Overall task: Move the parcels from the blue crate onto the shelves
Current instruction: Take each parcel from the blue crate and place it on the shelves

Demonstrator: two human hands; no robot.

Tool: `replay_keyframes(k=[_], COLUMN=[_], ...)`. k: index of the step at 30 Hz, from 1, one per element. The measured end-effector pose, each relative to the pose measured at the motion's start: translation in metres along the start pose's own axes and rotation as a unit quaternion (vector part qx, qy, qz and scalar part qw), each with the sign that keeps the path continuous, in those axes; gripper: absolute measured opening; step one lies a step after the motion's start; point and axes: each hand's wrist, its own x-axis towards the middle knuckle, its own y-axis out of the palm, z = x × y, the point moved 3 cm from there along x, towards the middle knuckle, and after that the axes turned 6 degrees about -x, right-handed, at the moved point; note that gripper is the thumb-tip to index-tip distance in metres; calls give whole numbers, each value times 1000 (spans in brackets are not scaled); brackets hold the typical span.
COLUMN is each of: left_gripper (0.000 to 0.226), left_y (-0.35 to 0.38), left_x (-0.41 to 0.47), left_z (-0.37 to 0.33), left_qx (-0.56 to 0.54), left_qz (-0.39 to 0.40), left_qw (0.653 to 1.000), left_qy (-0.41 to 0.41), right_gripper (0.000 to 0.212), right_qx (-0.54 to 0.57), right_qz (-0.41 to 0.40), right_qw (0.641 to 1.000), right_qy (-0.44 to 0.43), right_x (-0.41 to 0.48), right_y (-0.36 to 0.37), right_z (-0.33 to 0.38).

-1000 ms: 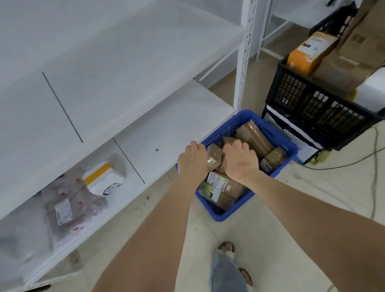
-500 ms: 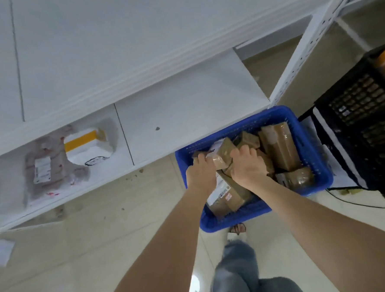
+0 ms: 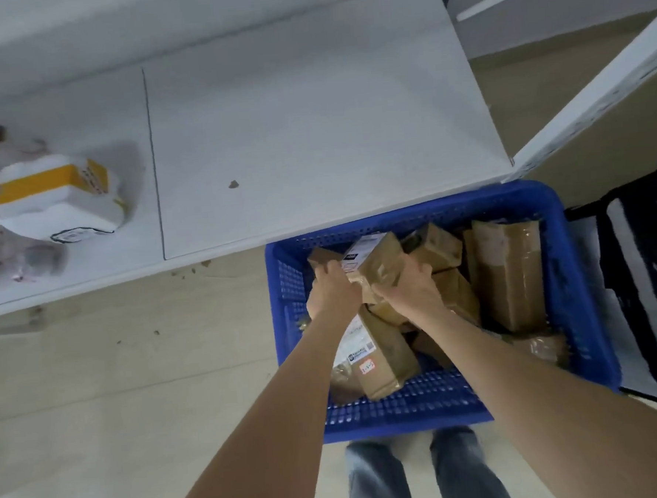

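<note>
Blue crate [image 3: 291,289]: on the floor, just beside the front edge of the lower shelf [image 3: 312,134]; holding a jumble of brown taped parcels.
Labelled parcel [image 3: 377,261]: raised and tilted above the others, within the crate's outline.
Left hand [image 3: 335,287]: fingers curled round the parcel's left end.
Right hand [image 3: 410,286]: gripping its right side.
Tall parcel [image 3: 509,272]: upright near the crate's right wall.
White-and-yellow package [image 3: 58,200]: lying on the shelf, far left.
Black crate [image 3: 647,267]: just right of the blue one.
</note>
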Motion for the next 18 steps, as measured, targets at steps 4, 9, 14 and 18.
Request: replay_keyframes(k=[4, 9, 14, 18], left_gripper=[51, 58, 47, 27], left_y=[32, 61, 74, 55], left_x=[46, 99, 116, 86], left_z=[20, 40, 51, 44], left_qx=[-129, -205, -327, -433], left_qz=[-9, -15, 1, 0], left_qw=[989, 970, 931, 878], left_qy=[-66, -127, -162, -205], right_gripper=[99, 109, 117, 78], right_qx=[167, 179, 308, 393], right_qz=[55, 89, 66, 88], right_qw=[984, 975, 935, 903], right_qy=[36, 98, 163, 151], right_x=[46, 92, 103, 77], right_y=[25, 61, 80, 56], right_z=[-15, -17, -16, -19])
